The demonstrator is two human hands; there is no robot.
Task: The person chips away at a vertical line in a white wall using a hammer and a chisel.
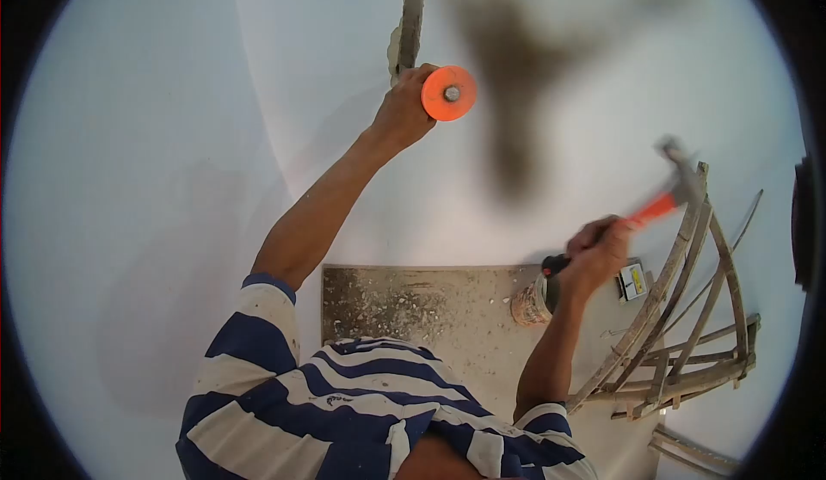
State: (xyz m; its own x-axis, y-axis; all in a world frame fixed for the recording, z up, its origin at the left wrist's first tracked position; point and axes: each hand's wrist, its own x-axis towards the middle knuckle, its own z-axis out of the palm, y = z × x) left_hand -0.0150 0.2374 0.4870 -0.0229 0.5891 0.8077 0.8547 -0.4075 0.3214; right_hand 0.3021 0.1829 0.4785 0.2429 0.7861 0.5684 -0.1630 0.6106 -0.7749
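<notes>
We log a white wall [172, 179] as the largest surface: wide room left of our left arm, and a broad gap between our hands. A grey groove [414, 11], ragged along its left edge, runs from the top down to the left hand [403, 108]. Below, a speckled board [430, 295], straight at its top and left edges, carries pale chips. At right, a wooden frame [693, 381] of crossed sticks narrows the room beside our right arm. A dark blur [516, 76], unidentified, crosses the upper middle.

Bucket [527, 304]: partly behind our right forearm; contents cannot be told. Right hand [600, 255]: clamped on the hammer [652, 212], whose blurred head overlaps the frame's tip; contact uncertain. Left hand: clamped on the orange-guarded tool [437, 79] at the groove's lower visible end. Small box [633, 281]: just right of the right wrist.
</notes>
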